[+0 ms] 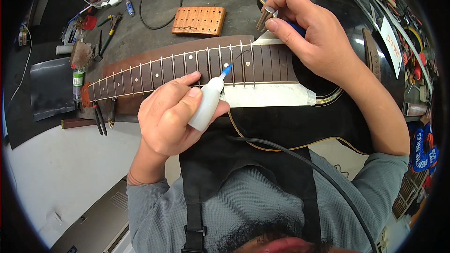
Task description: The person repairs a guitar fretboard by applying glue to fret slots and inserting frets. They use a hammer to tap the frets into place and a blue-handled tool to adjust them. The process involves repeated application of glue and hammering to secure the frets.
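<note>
My left hand [168,119] is closed around a white squeeze bottle [206,105]. The bottle tilts so that its narrow blue tip is over the frets of a guitar fretboard [276,65]. Metal fret wires cross most of this dark board, and some stick out past its edges; near the body, several slots show no wire. My right hand [309,26] grips what looks like a hammer [264,18], with a shiny metal head and a blue handle mostly hidden by the fingers. It hovers above the body end of the board. White masking [267,94] covers the black guitar body [281,124] beside the fretboard.
A wooden block with holes [199,21] sits behind the neck on the grey workbench [154,4]. Pliers [110,33], a small blue tube [130,8] and cables lie at the back left. More tools crowd the right side. A black cable [300,157] crosses my apron.
</note>
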Demonstrator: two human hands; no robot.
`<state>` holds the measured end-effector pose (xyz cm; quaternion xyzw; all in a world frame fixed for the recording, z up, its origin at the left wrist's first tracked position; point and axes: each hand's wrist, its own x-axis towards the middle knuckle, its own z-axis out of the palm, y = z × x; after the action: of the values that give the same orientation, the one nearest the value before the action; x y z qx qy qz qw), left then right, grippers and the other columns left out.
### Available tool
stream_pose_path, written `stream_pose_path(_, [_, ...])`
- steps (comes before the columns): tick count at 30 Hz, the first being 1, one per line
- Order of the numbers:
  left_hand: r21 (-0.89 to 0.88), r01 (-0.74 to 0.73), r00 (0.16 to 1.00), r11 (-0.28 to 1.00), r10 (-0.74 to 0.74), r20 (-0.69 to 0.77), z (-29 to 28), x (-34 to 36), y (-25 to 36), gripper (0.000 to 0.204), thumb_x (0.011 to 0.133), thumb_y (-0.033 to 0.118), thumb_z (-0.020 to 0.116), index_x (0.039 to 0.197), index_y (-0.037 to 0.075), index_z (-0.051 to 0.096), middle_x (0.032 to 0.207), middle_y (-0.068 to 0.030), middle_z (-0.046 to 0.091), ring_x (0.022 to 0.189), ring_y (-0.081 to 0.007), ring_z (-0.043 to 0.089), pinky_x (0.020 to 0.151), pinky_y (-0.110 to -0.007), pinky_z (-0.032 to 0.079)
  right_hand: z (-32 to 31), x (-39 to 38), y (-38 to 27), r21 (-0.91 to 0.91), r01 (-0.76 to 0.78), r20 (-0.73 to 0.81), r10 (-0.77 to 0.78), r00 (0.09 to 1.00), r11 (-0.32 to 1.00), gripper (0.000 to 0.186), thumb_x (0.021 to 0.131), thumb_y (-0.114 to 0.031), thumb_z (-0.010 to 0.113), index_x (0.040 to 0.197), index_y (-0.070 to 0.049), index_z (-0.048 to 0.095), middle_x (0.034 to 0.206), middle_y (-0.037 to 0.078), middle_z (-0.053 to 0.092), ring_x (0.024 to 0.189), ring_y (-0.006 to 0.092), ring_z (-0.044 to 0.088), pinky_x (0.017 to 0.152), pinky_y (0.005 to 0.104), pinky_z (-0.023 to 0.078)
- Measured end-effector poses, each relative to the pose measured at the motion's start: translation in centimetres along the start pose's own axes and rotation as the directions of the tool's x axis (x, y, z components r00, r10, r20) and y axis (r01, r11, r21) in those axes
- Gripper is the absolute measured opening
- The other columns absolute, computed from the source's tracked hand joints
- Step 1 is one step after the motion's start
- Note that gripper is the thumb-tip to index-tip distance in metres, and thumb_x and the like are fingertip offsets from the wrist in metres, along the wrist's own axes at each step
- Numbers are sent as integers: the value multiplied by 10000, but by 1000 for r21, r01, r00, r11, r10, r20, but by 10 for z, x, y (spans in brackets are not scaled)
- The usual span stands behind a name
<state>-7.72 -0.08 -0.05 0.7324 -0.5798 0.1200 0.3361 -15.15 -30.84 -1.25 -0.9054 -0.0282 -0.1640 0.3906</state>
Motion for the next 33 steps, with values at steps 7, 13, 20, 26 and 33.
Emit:
stream_pose_path(7, [40, -23, 999, 999, 24, -41, 5, 4, -2, 610, 778, 228, 1026, 1161, 18, 601, 901, -181, 739, 834, -355, 809, 745, -438, 710, 1, 0, 1, -20, 13, -7, -14, 1000, 1000, 252, 1044, -277, 741, 1190, -87, 664, 961, 133, 744, 922, 338, 750, 797, 435, 562])
stream_pose_path(13, [33, -51, 996, 998, 54, -75, 9, 7, -4, 544, 770, 219, 1027, 1077, -3, 636, 840, -121, 685, 719, -273, 754, 815, -465, 727, 0, 0, 0, -24, 10, -1, -10, 1000, 1000, 254, 1047, -283, 736, 1190, -85, 666, 969, 131, 751, 929, 336, 753, 803, 434, 564])
stream_pose_path(20, [-39, -28, 1000, 999, 29, 9, -2, -1, 6, 592, 826, 236, 999, 1221, 23, 613, 871, -152, 704, 803, -314, 781, 833, -512, 714, -1, 1, -3, -19, -6, 46, 7, 999, 1000, 238, 1053, -274, 723, 1183, -81, 677, 954, 132, 752, 899, 343, 745, 789, 433, 560])
stream_pose_path(26, [-343, 27, 970, 939, -108, -218, -21, -30, -1, 565, 912, 171, 946, 1309, 33, 569, 994, -147, 671, 767, -224, 701, 893, -530, 697, -1, -3, -10, -68, 80, 51, -77, 996, 994, 207, 1061, -245, 711, 1161, -66, 683, 962, 146, 752, 911, 365, 742, 786, 448, 564])
stream_pose_path(33, [-706, 150, 619, 693, -622, -479, -58, -87, -19, 286, 1154, 183, 620, 1368, 46, 489, 1170, -170, 659, 1025, -242, 682, 1033, -490, 624, -5, -8, -27, -172, 116, 121, -96, 988, 978, 185, 1054, -205, 729, 1149, -55, 680, 989, 152, 753, 907, 373, 741, 759, 446, 574])
